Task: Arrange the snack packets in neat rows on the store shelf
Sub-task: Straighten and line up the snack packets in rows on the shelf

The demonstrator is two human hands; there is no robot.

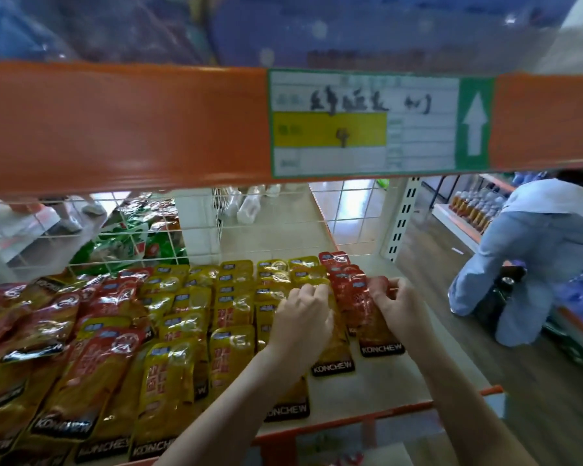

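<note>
From my head camera I look down at the store shelf [367, 395], its pale board bare on the near right and edged in orange along the front. Snack packets [169, 331] cover most of it in overlapping rows running from near to far: red ones at the left, yellow ones through the middle, and a column of red packets [349, 287] at the right end.

My left hand [302, 314] reaches in over the rightmost yellow row, fingers curled down onto the top edge of a yellow packet [334, 351]; it looks like a pinch, though my knuckles hide the exact contact. My right hand [396, 304] is just beside it to the right, thumb and fingers pinching the top of a red packet [377, 331] that lies at the right edge of the display, its black label strip toward me.

Above, a wide orange shelf beam [122, 126] crosses the view and carries a price label [364, 124] with a white arrow on green. Behind the packets stands a white wire grid [283, 223], with green bags [122, 243] beyond it at the far left. At the far right, a person in light blue clothes [532, 264] bends down in the aisle.
</note>
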